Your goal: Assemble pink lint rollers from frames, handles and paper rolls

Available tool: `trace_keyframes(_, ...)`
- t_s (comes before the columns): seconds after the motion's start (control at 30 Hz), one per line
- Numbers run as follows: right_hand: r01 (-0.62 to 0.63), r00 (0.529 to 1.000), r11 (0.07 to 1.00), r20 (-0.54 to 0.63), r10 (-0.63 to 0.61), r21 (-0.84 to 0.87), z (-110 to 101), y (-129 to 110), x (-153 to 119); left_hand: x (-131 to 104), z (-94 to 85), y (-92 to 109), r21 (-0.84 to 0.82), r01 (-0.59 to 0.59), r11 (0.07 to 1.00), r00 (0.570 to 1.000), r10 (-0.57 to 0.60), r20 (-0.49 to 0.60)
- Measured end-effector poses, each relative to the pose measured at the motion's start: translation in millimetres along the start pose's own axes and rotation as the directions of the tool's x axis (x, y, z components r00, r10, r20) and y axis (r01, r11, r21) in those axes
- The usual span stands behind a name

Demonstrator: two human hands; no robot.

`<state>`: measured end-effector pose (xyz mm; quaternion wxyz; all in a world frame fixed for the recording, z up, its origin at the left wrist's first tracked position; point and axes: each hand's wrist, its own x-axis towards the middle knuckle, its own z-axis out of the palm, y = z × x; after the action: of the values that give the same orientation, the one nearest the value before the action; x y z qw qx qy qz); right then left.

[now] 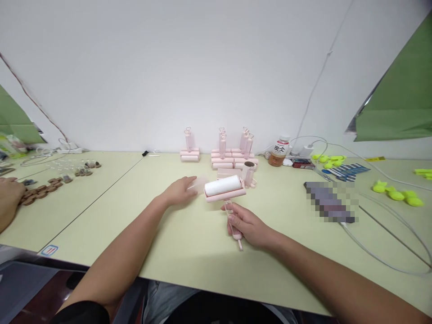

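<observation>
Right hand (248,225), fingers (232,219) wrapped about the pink handle of a lint roller (225,188), whose white roll lies near the middle of the table (189,243). Left hand (178,191), fingers released and flat, apparently pressing a clear, blurred film (199,183) at the roll's left end. A steady handle and a level roll would serve best here. Toward the far edge: stacked pink rollers (232,157), a bottle (279,151).
</observation>
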<state>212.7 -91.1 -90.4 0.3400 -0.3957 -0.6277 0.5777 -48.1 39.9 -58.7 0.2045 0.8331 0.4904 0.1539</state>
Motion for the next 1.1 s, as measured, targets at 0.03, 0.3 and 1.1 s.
trace_keyframes(0.03, -0.012, 1.0, 1.0, 0.004, 0.012, -0.01, -1, 0, -1, -1, -1.8, -1, -0.14, -0.004, 0.99, 0.999, -0.002, -0.04)
trace_keyframes(0.3, -0.149, 0.987, 0.988, 0.051, 0.15, -0.026, -3, -3, -6, -6, -2.1, 21, -0.795, -0.135, 0.592, 0.985, 0.169, -0.042)
trace_keyframes(1.1, -0.057, 0.998, 0.998, 0.016, 0.057, 0.018, 0, -2, -4, -16, 11.7, 47, -0.781, -0.157, 0.605, 0.928, 0.36, 0.093)
